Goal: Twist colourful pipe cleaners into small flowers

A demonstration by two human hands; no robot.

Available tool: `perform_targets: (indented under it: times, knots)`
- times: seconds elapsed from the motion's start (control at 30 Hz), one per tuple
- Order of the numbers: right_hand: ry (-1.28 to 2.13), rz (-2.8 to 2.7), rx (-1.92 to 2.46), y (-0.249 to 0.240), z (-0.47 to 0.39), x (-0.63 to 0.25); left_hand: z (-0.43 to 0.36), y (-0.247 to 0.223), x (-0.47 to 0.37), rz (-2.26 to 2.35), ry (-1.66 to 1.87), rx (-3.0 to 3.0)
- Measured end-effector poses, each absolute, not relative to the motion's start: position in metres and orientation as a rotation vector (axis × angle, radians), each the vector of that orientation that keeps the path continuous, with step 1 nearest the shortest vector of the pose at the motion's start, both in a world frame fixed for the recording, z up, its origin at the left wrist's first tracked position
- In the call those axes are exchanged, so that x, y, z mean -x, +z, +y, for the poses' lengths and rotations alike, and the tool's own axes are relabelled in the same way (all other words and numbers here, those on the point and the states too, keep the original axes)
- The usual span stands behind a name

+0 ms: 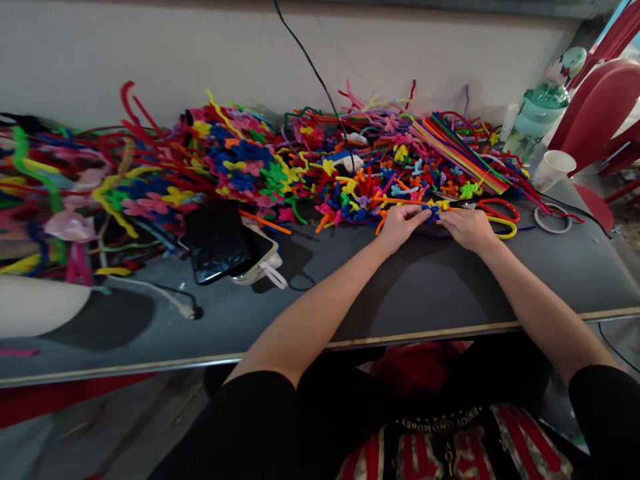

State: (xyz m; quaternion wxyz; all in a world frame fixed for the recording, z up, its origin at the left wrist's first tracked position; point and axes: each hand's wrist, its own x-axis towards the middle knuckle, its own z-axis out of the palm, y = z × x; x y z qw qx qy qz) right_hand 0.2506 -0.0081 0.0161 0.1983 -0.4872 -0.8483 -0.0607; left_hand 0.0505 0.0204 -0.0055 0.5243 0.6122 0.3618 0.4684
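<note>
Both hands meet over the table at a small blue pipe-cleaner piece [433, 212], bent into what looks like a flower. My left hand [400, 225] pinches it from the left with thumb and forefinger. From the right, the fingers of my right hand [467, 227] close on the same piece. Just behind the hands spreads a heap of small pipe-cleaner flowers [360, 200] in many colours. A bundle of straight pipe cleaners [463, 150] lies on the heap. Scissors with red and yellow handles [503, 227] rest beside my right hand, partly hidden by it.
On the grey table [320, 300], a black phone [217, 243] and a pale case [265, 257] lie left of my arms. A paper cup [553, 170], a tape ring [553, 219] and a green bottle [537, 113] stand or lie at right. A black cable [313, 63] hangs down the wall.
</note>
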Motion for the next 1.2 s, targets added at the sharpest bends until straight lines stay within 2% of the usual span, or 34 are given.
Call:
perform_targets:
  times: [0.2,0.33,0.8,0.93,1.2]
  knots:
    - [0.009,-2.419,1.294,0.028,-0.005,-0.259,0.022,-0.005,-0.047,0.814,0.991,-1.512]
    - [-0.025,-2.514,1.242,0.030,-0.009,-0.250,0.023,-0.003,-0.046,0.754,0.860,-1.497]
    - [-0.075,-2.568,1.150,0.028,-0.013,-0.244,0.025,0.004,-0.043,0.671,0.720,-1.525]
    - [-0.065,-2.534,1.199,0.026,-0.015,-0.243,0.024,0.001,-0.045,0.698,0.780,-1.557]
    - [-0.206,-2.146,1.563,0.022,-0.015,-0.237,0.023,-0.013,-0.053,0.860,1.129,-1.356]
